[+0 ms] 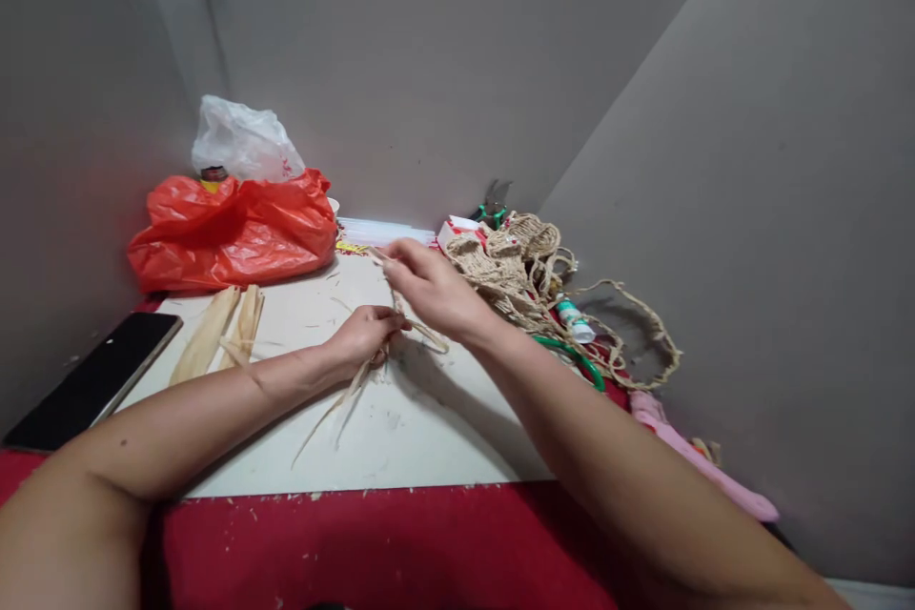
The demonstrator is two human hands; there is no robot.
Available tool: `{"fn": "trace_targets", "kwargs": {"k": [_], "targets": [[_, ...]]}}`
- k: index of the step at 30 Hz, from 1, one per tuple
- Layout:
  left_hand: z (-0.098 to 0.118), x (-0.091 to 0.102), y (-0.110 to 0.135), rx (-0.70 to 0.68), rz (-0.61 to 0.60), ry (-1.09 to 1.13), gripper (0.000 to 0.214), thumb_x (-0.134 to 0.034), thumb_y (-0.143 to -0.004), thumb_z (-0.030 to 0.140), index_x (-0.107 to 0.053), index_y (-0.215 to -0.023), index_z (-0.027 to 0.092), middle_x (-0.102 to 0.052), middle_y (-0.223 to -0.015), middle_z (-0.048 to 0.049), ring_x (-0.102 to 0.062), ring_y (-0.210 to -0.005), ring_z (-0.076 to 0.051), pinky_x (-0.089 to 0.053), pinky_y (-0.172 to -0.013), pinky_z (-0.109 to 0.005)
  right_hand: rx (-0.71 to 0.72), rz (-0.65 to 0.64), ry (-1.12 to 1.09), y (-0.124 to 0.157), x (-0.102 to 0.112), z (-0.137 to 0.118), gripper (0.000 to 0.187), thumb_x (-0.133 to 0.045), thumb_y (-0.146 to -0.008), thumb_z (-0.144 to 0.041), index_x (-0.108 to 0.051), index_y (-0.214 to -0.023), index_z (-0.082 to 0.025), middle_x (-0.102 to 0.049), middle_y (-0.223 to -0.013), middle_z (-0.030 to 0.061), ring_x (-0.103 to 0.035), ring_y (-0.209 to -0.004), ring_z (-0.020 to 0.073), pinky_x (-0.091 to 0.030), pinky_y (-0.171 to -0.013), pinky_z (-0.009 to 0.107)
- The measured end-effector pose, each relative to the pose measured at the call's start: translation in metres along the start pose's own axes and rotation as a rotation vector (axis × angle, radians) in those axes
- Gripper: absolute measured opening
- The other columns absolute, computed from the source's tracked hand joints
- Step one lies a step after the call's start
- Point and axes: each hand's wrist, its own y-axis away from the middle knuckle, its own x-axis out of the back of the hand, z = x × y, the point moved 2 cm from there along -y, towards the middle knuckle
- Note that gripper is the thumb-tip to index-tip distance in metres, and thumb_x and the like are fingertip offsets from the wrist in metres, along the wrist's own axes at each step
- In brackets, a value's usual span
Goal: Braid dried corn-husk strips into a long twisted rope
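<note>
My left hand (367,340) is closed in a pinch on pale dried-fibre strips (352,389), whose loose ends hang down toward the white board (457,438). Above it and slightly to the right, my right hand (429,281) is closed too, its fingertips pinching a strip of the same fibre. A short twisted length runs between the two hands. One folded strip end (427,334) sticks out to the right under my right wrist. Flat dried leaf husks (207,334) lie on the board by my left forearm.
A red plastic bag (235,233) and a white bag (243,138) stand at the back left. A black phone (92,381) lies at the left. Coiled braided cord (500,267), green-handled pliers (493,210), a small bottle (574,319) and a pink object (704,462) are on the right.
</note>
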Motion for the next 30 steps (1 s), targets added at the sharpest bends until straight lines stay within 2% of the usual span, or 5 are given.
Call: {"fn": "trace_targets", "kwargs": {"k": [3,7,15,21,30], "targets": [[-0.005,-0.001,-0.001,0.07,-0.109,0.119,0.01,-0.058,-0.077,0.022,-0.059,-0.074,0.013,-0.041,-0.048,0.0058,-0.027,-0.033,-0.002,-0.013,-0.033,-0.018,-0.149,-0.031,-0.041,0.027,0.031,0.044,0.019,-0.048,-0.083,-0.036,-0.049,-0.075,-0.018,-0.048,-0.059,-0.0028,-0.036,-0.052,0.0091,-0.03,-0.051,0.022],[-0.004,0.002,-0.003,0.078,-0.121,0.165,0.008,-0.06,-0.072,0.021,-0.062,-0.074,0.013,-0.048,-0.052,0.002,-0.028,-0.033,-0.001,-0.012,-0.034,-0.019,-0.32,-0.035,-0.133,0.049,0.043,0.073,0.022,-0.056,-0.075,-0.038,-0.052,-0.072,-0.017,-0.054,-0.062,-0.0007,-0.037,-0.048,0.0079,-0.029,-0.047,0.022],[0.001,0.004,-0.002,0.093,-0.115,0.133,0.01,-0.06,-0.07,0.022,-0.053,-0.067,0.015,-0.025,-0.043,0.0096,-0.017,-0.036,-0.002,-0.009,-0.036,-0.018,-0.341,0.019,-0.204,0.052,0.003,0.072,0.033,-0.065,-0.065,-0.044,-0.051,-0.059,-0.015,-0.043,-0.052,-0.0045,-0.034,-0.049,0.0073,-0.025,-0.048,0.022],[-0.001,0.003,-0.002,0.085,-0.088,0.051,0.008,-0.054,-0.071,0.017,-0.054,-0.063,0.014,-0.032,-0.042,0.0077,-0.02,-0.033,-0.002,-0.009,-0.036,-0.02,-0.362,-0.066,-0.377,0.058,-0.022,0.085,0.03,-0.061,-0.068,-0.041,-0.056,-0.065,-0.012,-0.049,-0.059,-0.0017,-0.038,-0.055,0.0081,-0.028,-0.053,0.022],[0.002,0.0,-0.001,0.115,-0.036,0.014,0.011,-0.054,-0.077,0.02,-0.061,-0.072,0.013,-0.035,-0.044,0.0074,-0.02,-0.032,-0.002,-0.007,-0.037,-0.023,-0.372,-0.263,-0.111,0.053,0.03,0.094,0.025,-0.058,-0.074,-0.035,-0.049,-0.061,-0.015,-0.037,-0.051,-0.0061,-0.029,-0.046,0.006,-0.022,-0.046,0.021]]}}
